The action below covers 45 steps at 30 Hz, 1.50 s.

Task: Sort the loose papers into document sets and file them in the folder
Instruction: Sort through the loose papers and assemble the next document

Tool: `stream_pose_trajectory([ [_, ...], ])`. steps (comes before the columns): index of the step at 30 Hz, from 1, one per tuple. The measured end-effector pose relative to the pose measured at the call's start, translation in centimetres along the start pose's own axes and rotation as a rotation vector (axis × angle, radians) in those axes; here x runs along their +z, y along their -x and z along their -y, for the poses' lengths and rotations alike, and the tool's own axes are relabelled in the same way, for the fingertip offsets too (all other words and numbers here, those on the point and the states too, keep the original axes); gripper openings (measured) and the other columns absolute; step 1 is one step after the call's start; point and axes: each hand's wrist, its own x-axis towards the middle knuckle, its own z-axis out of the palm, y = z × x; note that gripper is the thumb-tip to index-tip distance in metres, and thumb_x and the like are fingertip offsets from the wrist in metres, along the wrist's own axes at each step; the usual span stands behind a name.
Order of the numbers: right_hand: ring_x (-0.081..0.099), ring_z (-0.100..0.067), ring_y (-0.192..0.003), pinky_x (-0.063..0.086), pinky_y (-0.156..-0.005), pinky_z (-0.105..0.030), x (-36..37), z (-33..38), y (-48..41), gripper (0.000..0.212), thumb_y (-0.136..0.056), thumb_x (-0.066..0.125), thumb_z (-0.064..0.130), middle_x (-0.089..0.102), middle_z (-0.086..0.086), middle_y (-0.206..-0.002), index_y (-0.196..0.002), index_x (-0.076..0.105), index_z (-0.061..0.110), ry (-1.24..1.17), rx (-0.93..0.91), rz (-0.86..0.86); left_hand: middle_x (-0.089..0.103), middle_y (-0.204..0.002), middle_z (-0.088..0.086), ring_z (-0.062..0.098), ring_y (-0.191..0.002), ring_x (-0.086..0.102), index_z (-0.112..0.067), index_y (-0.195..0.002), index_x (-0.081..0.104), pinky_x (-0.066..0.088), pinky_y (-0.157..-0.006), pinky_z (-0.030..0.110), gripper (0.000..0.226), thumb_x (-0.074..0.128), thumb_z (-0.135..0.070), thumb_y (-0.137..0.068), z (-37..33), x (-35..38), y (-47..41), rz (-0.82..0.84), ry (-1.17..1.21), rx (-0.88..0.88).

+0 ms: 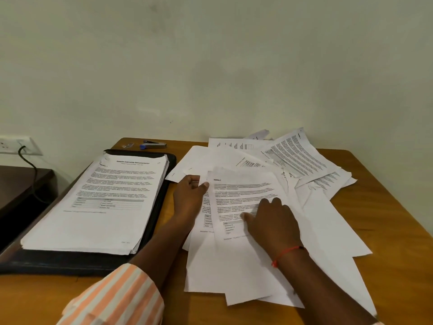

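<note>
At the far left, a wall socket (14, 144) had a black cable (32, 170) hanging from it over a dark side table (21, 184). Next to that, a black folder (70, 263) lay open on the wooden counter (379, 207). A neat stack of papers (105, 207) sat in the folder. Behind the folder lay a small paper clip (128, 145) and a blue and grey stapler (153, 144). An arm in an orange and white striped sleeve (121, 299) reached to the middle. The left grip (189, 195) pinched the left edge of the top sheet (243, 191), with the thumb on top. The right grip (274, 221) lay released and flat on that same sheet, fingers pressing down. A red thread (285, 253) went round that wrist. The loose papers (328, 219) lay in a messy pile on the right half of the counter, under and around both grips.
</note>
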Motion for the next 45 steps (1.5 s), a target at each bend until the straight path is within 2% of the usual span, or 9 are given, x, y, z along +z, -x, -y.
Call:
stream_pose_trajectory([
  [9,0.063,-0.026,-0.107,0.046,-0.080,-0.031,-2.2,-1.2,0.7,0.044,-0.084,0.064,0.063,0.067,0.000,-0.113,-0.104,0.062,0.024,0.079,-0.033,0.185,0.076,-0.101,0.006,0.023,-0.092,0.076,-0.014,-0.101,0.068,0.061,-0.087,0.050,0.012,0.072,-0.007,-0.092,-0.1,-0.1,0.0,-0.004,0.031,-0.030],
  [18,0.061,-0.021,-0.083,0.044,-0.068,-0.031,-1.1,-0.6,0.6,0.052,-0.078,0.069,0.068,0.057,0.007,-0.077,-0.066,0.043,0.024,-0.094,-0.103,0.248,0.076,-0.102,0.003,0.022,-0.094,0.075,-0.015,-0.103,0.068,0.062,-0.087,0.048,0.009,0.071,-0.016,-0.095,-0.5,-0.2,0.5,0.021,0.003,-0.022],
  [23,0.065,-0.013,-0.072,0.051,-0.073,-0.032,-0.6,0.0,0.5,0.041,-0.081,0.074,0.056,0.065,0.006,-0.071,-0.074,0.061,0.018,-0.422,-0.115,0.216,0.064,-0.098,-0.016,0.004,-0.086,0.066,-0.024,-0.109,0.060,0.056,-0.066,0.019,0.021,0.071,-0.014,-0.094,-1.9,-1.0,0.4,0.026,-0.294,0.106],
  [26,0.061,-0.017,-0.096,0.048,-0.082,-0.032,-1.0,-1.1,-0.1,0.031,-0.087,0.067,0.055,0.066,0.006,-0.096,-0.097,0.064,0.026,-0.248,-0.099,0.004,0.064,-0.103,-0.014,0.000,-0.078,0.064,-0.026,-0.120,0.055,0.048,-0.054,0.012,0.030,0.069,-0.016,-0.096,-2.6,-1.9,-0.3,-0.016,-0.415,0.174],
  [29,0.051,-0.024,-0.111,0.043,-0.090,-0.033,-0.4,-1.7,-0.4,0.041,-0.090,0.064,0.051,0.056,-0.004,-0.114,-0.122,0.060,0.025,-0.149,-0.119,0.058,0.068,-0.109,-0.005,-0.001,-0.072,0.060,-0.023,-0.127,0.052,0.041,-0.051,0.010,0.037,0.070,-0.016,-0.096,-2.7,-2.7,-0.8,-0.029,-0.540,0.185],
  [36,0.062,-0.016,-0.098,0.046,-0.087,-0.028,0.3,-0.1,0.2,0.031,-0.088,0.070,0.048,0.066,0.005,-0.101,-0.108,0.065,0.026,-0.358,-0.153,0.146,0.067,-0.123,0.006,0.013,-0.091,0.054,-0.021,-0.130,0.053,0.029,-0.056,0.013,0.038,0.068,-0.024,-0.096,-2.0,-3.6,-0.8,-0.031,-0.740,0.122],
  [39,0.066,-0.023,-0.096,0.052,-0.082,-0.034,-0.4,-1.3,-0.8,0.028,-0.087,0.067,0.051,0.070,0.001,-0.096,-0.097,0.066,0.025,-0.320,-0.037,-0.048,0.068,-0.120,0.006,0.011,-0.086,0.052,-0.019,-0.130,0.054,0.027,-0.056,0.012,0.037,0.067,-0.026,-0.097,-2.1,-3.5,-0.4,-0.045,-0.791,0.142],
  [41,0.060,-0.033,-0.108,0.050,-0.089,-0.039,-1.0,-3.3,-1.8,0.039,-0.091,0.062,0.050,0.064,-0.011,-0.112,-0.113,0.061,0.018,-0.175,0.092,-0.163,0.067,-0.122,0.008,0.014,-0.087,0.057,-0.018,-0.132,0.053,0.031,-0.058,0.012,0.039,0.066,-0.028,-0.097,-2.3,-3.3,-0.1,-0.046,-0.805,0.143],
  [45,0.056,-0.039,-0.115,0.045,-0.095,-0.043,-0.8,-6.7,-3.5,0.068,-0.090,0.059,0.061,0.058,-0.021,-0.125,-0.128,0.048,0.006,-0.045,0.296,-0.055,0.059,-0.137,0.008,0.028,-0.121,0.059,-0.019,-0.139,0.048,0.049,-0.094,0.037,0.058,0.071,-0.039,-0.091,-2.4,-2.6,0.5,-0.109,-0.906,0.256],
])
